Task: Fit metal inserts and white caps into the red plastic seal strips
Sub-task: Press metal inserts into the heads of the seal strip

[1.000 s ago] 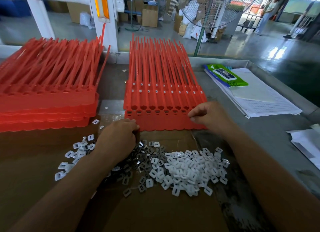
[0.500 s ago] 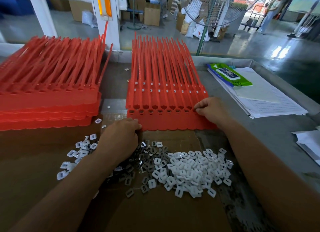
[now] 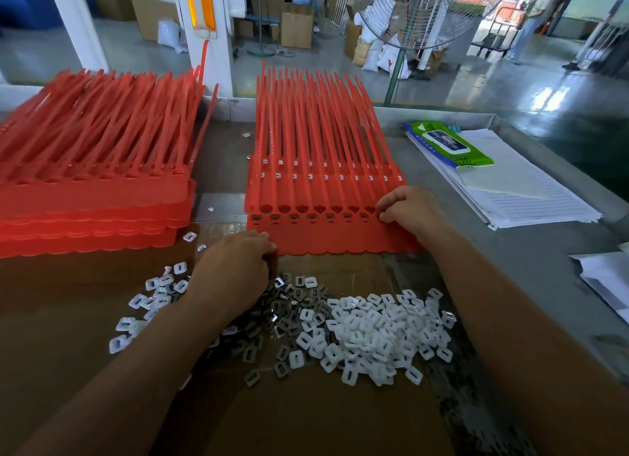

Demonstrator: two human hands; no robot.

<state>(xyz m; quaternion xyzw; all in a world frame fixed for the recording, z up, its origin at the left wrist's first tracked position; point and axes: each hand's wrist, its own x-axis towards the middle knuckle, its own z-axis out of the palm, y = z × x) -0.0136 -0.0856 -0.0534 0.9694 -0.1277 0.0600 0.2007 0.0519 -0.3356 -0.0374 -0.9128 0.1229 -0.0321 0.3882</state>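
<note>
1. You are at a grey metal table (image 3: 510, 272) with a brown cardboard sheet (image 3: 323, 418) covering its near part.
2. The red seal strips (image 3: 323, 183) you are working on lie in a stack at the table's middle. Their long tails run away from you toward the far edge. Their row of sockets runs left to right, close to you.
3. Your right hand (image 3: 408, 214) is at the right end of that socket row, with its fingers curled and the tips on the last socket. You cannot tell from here whether a small part is pinched there.
4. Your left hand (image 3: 235, 268) sits at the stack's near left corner, fingers curled under and hidden. What it holds, if anything, cannot be told.
5. The metal inserts (image 3: 286, 306) lie on the cardboard just beside your left hand, on the side toward you. The white caps (image 3: 374, 333) are heaped to their right, between your forearms. A smaller scatter of caps (image 3: 149, 302) lies left of your left wrist.
6. Judged from this, the left hand is nearer the inserts and the right nearer the caps. Both piles lie on your side of the sockets, so each part travels away from you.
7. A second stack of red strips (image 3: 95, 197) crowds the table's left side. Papers (image 3: 527, 190) and a green wipes pack (image 3: 449, 146) lie toward the right edge.
8. Open room is the bare cardboard near you and the grey strip right of your right arm.
</note>
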